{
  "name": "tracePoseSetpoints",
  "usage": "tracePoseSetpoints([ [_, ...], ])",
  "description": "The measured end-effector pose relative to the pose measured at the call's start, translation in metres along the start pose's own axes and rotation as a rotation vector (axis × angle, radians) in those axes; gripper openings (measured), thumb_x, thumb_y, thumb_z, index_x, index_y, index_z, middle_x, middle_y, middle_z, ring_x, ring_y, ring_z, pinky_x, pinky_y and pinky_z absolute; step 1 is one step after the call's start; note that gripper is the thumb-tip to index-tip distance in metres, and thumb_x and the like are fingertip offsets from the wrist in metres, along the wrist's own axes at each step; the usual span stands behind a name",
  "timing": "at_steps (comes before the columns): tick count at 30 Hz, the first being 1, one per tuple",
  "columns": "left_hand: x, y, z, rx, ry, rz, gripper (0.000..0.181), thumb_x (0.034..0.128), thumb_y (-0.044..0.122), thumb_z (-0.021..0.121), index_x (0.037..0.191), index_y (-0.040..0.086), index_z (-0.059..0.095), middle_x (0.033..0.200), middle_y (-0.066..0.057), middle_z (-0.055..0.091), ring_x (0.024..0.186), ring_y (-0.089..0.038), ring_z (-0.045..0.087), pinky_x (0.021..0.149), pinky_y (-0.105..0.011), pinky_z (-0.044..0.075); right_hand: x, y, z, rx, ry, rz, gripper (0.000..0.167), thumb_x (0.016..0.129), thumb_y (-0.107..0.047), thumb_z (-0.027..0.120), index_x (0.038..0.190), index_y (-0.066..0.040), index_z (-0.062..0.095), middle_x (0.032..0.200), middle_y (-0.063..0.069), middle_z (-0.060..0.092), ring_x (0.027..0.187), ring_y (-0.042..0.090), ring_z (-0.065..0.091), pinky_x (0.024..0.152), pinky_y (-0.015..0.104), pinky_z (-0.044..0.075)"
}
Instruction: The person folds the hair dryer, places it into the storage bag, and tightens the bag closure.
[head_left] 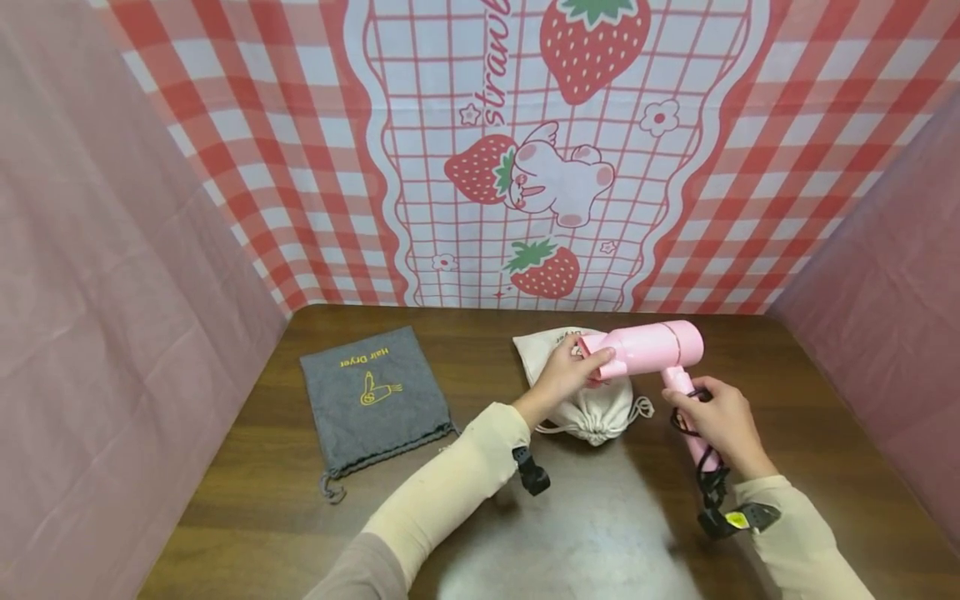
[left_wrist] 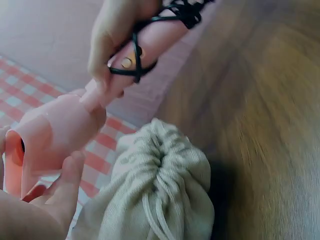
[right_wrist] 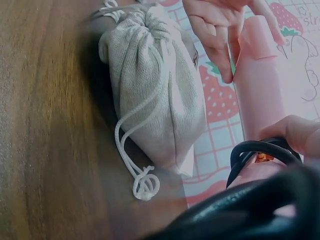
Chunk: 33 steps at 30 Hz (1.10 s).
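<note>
Pink hair dryer (head_left: 648, 347) held up off the table (head_left: 570, 542) by both hands, over the right half and toward the far edge, its barrel level with that edge more or less and its handle slanting back to the near right. Nearest are two cream sleeves (head_left: 450, 462), each with a black strap (head_left: 532, 477) at the wrist. The right hand (head_left: 722, 418) grips the handle, fingers and thumb wrapped around it, over a black cord (left_wrist: 136, 56) that is looped about the handle. The left hand (head_left: 564, 377) pinches the nozzle end, thumb on one side and fingers, only slightly bent, on the other. Farther in, toward the table's left edge, a grey drawstring bag (head_left: 390, 408) lies flat, its yellow lettering and dryer picture upside down to the wearer. Toward the middle of the far edge sits a cream drawstring bag (head_left: 600, 412), bulging, its gathered mouth facing the wearer, one looped string end (right_wrist: 145, 186) to the right. Beyond the far edge hangs a red-and-white checked cloth (head_left: 300, 108) with strawberries; plain pink cloths (head_left: 112, 292) rise along the left and right edges.
</note>
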<state>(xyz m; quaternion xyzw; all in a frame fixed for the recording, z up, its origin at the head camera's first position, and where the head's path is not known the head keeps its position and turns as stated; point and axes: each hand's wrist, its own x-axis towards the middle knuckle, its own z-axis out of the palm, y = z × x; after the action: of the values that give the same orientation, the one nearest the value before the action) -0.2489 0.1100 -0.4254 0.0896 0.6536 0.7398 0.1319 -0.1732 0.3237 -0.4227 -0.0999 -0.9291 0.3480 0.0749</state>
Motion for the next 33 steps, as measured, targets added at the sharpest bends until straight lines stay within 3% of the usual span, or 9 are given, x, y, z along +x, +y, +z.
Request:
tracePoseSetpoints([
  [6, -0.004, 0.002, 0.005, -0.239, 0.012, -0.129, 0.026, 0.0876, 0.011, 0.071, 0.108, 0.002, 0.056, 0.087, -0.006, 0.062, 0.065, -0.013, 0.064, 0.064, -0.033, 0.060, -0.001, -0.002, 0.004, -0.021, 0.001, -0.037, 0.048, 0.086, -0.040, 0.071, 0.106, 0.004, 0.064, 0.080, 0.013, 0.064, 0.068, 0.016, 0.053, 0.053, 0.028, 0.044],
  [11, -0.006, 0.004, 0.008, -0.414, 0.029, -0.179, 0.022, 0.0865, 0.002, 0.069, 0.105, 0.003, 0.057, 0.087, -0.006, 0.062, 0.066, -0.018, 0.067, 0.063, -0.030, 0.059, -0.003, -0.004, 0.008, -0.014, -0.029, -0.038, 0.046, 0.086, -0.039, 0.071, 0.103, 0.003, 0.064, 0.080, 0.014, 0.064, 0.068, 0.017, 0.054, 0.052, 0.029, 0.046],
  [16, -0.007, 0.005, 0.009, -0.474, 0.049, -0.174, 0.023, 0.0861, -0.002, 0.068, 0.106, 0.002, 0.058, 0.090, -0.008, 0.063, 0.069, -0.018, 0.067, 0.065, -0.031, 0.060, -0.005, -0.003, 0.009, -0.014, -0.028, -0.052, 0.048, 0.086, -0.041, 0.071, 0.105, 0.003, 0.064, 0.083, 0.016, 0.065, 0.068, 0.015, 0.054, 0.053, 0.029, 0.046],
  [23, -0.011, 0.006, 0.002, -0.525, 0.077, -0.150, 0.027, 0.0869, -0.004, 0.065, 0.113, -0.001, 0.057, 0.096, -0.009, 0.063, 0.073, -0.019, 0.068, 0.069, -0.034, 0.060, -0.003, 0.002, 0.013, 0.147, 0.004, -0.080, 0.060, 0.086, -0.031, 0.073, 0.128, 0.005, 0.051, 0.109, 0.023, 0.062, 0.076, -0.008, 0.050, 0.067, 0.013, 0.042],
  [28, -0.014, 0.005, -0.002, -0.515, 0.082, -0.145, 0.030, 0.0871, -0.005, 0.065, 0.116, -0.003, 0.056, 0.099, -0.011, 0.063, 0.078, -0.022, 0.070, 0.071, -0.035, 0.060, -0.002, 0.006, 0.014, 0.241, -0.111, 0.042, 0.067, 0.091, -0.038, 0.065, 0.137, 0.006, 0.043, 0.127, 0.024, 0.052, 0.089, -0.001, 0.046, 0.071, 0.011, 0.042],
  [30, -0.015, 0.006, -0.003, -0.515, 0.086, -0.144, 0.031, 0.0870, -0.005, 0.065, 0.117, -0.003, 0.056, 0.100, -0.011, 0.063, 0.079, -0.023, 0.071, 0.071, -0.034, 0.060, -0.002, 0.008, 0.014, 0.309, -0.197, 0.099, 0.068, 0.094, -0.043, 0.060, 0.136, 0.007, 0.042, 0.121, 0.020, 0.057, 0.088, 0.001, 0.050, 0.070, 0.014, 0.047],
  [33, -0.017, 0.006, -0.005, -0.535, 0.086, -0.140, 0.033, 0.0874, -0.006, 0.063, 0.119, -0.004, 0.055, 0.098, -0.010, 0.062, 0.078, -0.021, 0.070, 0.071, -0.034, 0.060, -0.002, 0.009, 0.013, 0.414, -0.322, 0.161, 0.065, 0.097, -0.047, 0.054, 0.129, 0.008, 0.042, 0.097, 0.008, 0.068, 0.078, 0.004, 0.063, 0.065, 0.023, 0.053],
])
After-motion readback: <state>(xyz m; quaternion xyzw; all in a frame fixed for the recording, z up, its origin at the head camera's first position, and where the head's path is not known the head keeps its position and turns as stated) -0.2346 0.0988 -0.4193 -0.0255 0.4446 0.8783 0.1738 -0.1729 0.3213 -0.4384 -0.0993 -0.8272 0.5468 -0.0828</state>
